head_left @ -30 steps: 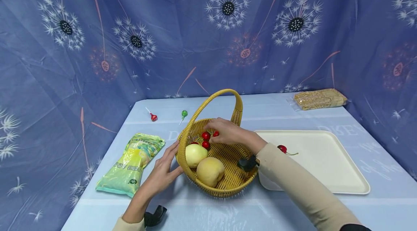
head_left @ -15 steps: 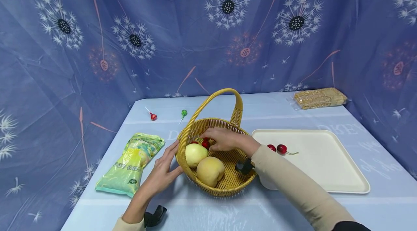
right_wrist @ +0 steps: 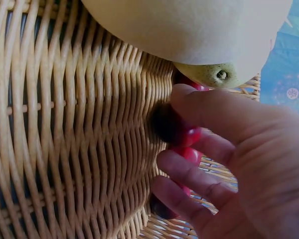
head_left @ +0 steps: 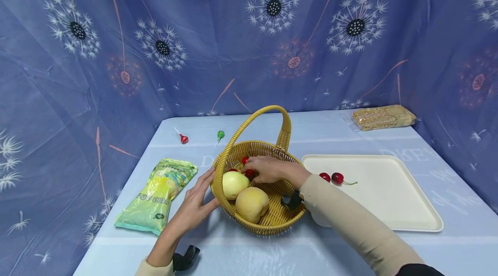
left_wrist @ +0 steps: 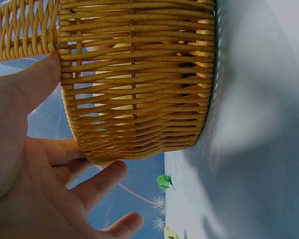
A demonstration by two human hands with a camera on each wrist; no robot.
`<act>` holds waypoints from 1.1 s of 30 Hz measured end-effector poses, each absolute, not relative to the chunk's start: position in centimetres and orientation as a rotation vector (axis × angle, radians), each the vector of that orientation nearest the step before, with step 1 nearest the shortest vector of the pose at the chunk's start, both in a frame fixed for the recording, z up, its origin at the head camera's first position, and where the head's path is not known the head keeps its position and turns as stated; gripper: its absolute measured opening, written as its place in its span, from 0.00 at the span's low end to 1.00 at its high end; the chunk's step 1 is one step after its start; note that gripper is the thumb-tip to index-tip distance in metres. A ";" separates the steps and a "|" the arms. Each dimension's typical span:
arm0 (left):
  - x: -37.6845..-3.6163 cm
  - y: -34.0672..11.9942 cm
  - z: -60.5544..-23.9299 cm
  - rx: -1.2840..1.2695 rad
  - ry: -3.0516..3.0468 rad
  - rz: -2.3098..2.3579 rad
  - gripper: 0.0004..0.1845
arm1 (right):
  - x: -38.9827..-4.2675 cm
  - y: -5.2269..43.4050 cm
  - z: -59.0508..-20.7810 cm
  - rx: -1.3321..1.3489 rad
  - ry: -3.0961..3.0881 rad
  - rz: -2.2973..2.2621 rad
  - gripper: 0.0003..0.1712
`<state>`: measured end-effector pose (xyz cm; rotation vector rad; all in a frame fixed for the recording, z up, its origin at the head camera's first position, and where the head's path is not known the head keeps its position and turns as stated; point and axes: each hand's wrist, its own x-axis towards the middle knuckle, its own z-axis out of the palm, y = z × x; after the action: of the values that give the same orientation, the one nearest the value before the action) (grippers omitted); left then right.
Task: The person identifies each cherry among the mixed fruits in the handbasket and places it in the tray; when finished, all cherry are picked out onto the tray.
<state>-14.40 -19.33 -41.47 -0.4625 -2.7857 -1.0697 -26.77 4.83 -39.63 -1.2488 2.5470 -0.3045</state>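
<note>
Reaching into the yellow wicker basket [head_left: 269, 229], the right grip [head_left: 268, 168] pinches a dark red cherry [right_wrist: 162, 124] between thumb and fingers, low against the woven wall. More red cherries [head_left: 245, 160] lie about those fingertips, partly hidden by them. The left grip [head_left: 196, 207] is relaxed and clasps nothing, its thumb and outstretched fingers resting on the outer side of the basket beside the foot of the tall arched handle [head_left: 245, 126]. A pale green-yellow fruit [head_left: 234, 186] and a rounder yellow fruit [head_left: 252, 204] sit next to each other inside, on the left

The basket stands upright in the middle of the counter [head_left: 241, 258]. Just right of it lies a cream tray [head_left: 389, 202] bearing two side-by-side cherries [head_left: 337, 178], one with its stem showing, both near the right sleeve [head_left: 362, 219]. Left of the basket is a green and yellow bag [head_left: 149, 200]; a red lollipop [head_left: 183, 139] and a green lollipop [head_left: 220, 134] lie farther back, and a wrapped golden packet [head_left: 383, 117] occupies the far right corner
</note>
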 end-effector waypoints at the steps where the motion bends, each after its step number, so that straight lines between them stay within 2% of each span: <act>1: -14.4 -19.3 -41.5 -0.462 -2.785 -1.068 0.39 | -26.7 4.9 -39.6 -1.242 2.546 -0.299 0.25; 18: -14.4 -19.3 -41.4 -0.461 -2.781 -1.066 0.40 | -26.6 5.4 -39.8 -1.252 2.585 -0.251 0.15; 33: -14.4 -19.4 -41.5 -0.447 -2.794 -1.061 0.40 | -25.6 7.6 -36.4 -1.291 2.629 -0.482 0.17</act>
<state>-14.38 -19.37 -41.46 -0.4468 -2.7936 -1.0608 -25.58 7.63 -36.39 -1.2907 2.6286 -0.4817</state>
